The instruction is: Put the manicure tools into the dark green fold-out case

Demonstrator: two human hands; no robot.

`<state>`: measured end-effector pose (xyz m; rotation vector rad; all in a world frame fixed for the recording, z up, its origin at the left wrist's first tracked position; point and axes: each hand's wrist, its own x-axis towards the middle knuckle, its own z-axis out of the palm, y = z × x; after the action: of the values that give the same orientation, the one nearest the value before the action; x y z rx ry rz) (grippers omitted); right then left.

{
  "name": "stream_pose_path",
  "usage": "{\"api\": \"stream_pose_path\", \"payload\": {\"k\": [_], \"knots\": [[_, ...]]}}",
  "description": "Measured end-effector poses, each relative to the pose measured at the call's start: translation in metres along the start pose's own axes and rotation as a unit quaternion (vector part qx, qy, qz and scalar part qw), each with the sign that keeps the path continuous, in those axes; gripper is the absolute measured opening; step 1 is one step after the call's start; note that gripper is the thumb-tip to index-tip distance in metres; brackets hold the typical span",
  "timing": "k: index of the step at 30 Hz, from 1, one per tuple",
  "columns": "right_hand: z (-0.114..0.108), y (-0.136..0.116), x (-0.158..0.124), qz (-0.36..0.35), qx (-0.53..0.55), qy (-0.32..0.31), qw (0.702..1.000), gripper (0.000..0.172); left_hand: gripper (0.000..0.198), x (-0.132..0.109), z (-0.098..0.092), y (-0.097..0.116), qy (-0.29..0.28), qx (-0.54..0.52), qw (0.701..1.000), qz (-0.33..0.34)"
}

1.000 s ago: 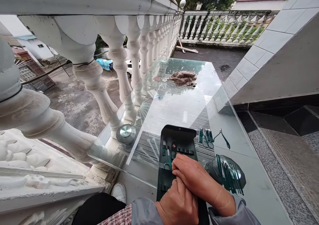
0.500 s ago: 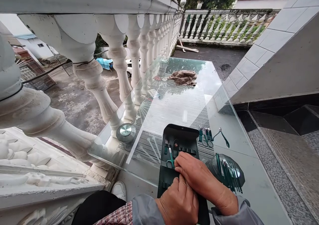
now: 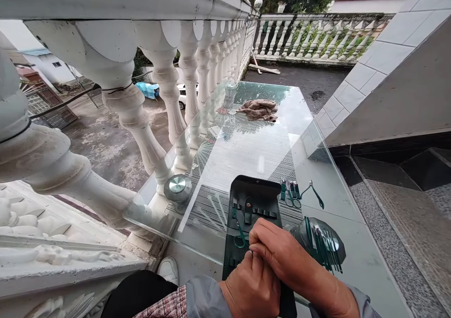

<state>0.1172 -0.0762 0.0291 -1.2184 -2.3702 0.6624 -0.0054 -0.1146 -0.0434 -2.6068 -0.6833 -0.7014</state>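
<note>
A black manicure case [image 3: 253, 189] lies unfolded on the glass table, its elastic loops and small pockets showing. My right hand [image 3: 282, 250] is closed over the case's middle, its fingertips at the green handles of small scissors [image 3: 241, 241] whose blades point away from me. My left hand [image 3: 252, 285] is curled over the lower half of the case, against the right hand; what its fingers hold is hidden. A slim green-handled tool [image 3: 235, 208] sits in a loop at the upper left, beside a black snap-strap holder [image 3: 248, 210].
Right of the case lie nail clippers [image 3: 283, 190], another pair of scissors [image 3: 293, 197] and cuticle nippers [image 3: 313, 193]. Several thin green tools [image 3: 323, 247] lie nearer my right forearm. A brown cloth [image 3: 259, 110] rests at the far end. White balusters [image 3: 169, 88] border the table's left.
The small scissors have shifted toward me, away from the upper loops. My right hand has moved slightly toward me and right, uncovering more of the strap holder. My left hand stays nearly still.
</note>
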Motion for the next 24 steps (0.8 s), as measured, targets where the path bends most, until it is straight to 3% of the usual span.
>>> {"api": "stream_pose_path", "payload": {"k": [4, 12, 19, 24], "knots": [[-0.02, -0.004, -0.005, -0.001, 0.075, 0.022, 0.997, 0.02, 0.021, 0.0, -0.001, 0.0, 0.022, 0.02, 0.999, -0.018], [-0.062, 0.019, -0.022, 0.063, 0.091, 0.213, 0.971, 0.021, 0.03, -0.001, -0.003, -0.001, -0.012, 0.075, 0.997, 0.0], [-0.052, 0.034, -0.016, 0.094, 0.105, 0.25, 0.958, 0.024, 0.029, 0.001, -0.005, -0.003, -0.007, 0.069, 0.998, 0.0], [-0.044, 0.036, -0.014, 0.147, 0.18, 0.256, 0.938, 0.021, 0.028, 0.001, -0.006, -0.004, -0.003, 0.054, 0.998, -0.01]]}}
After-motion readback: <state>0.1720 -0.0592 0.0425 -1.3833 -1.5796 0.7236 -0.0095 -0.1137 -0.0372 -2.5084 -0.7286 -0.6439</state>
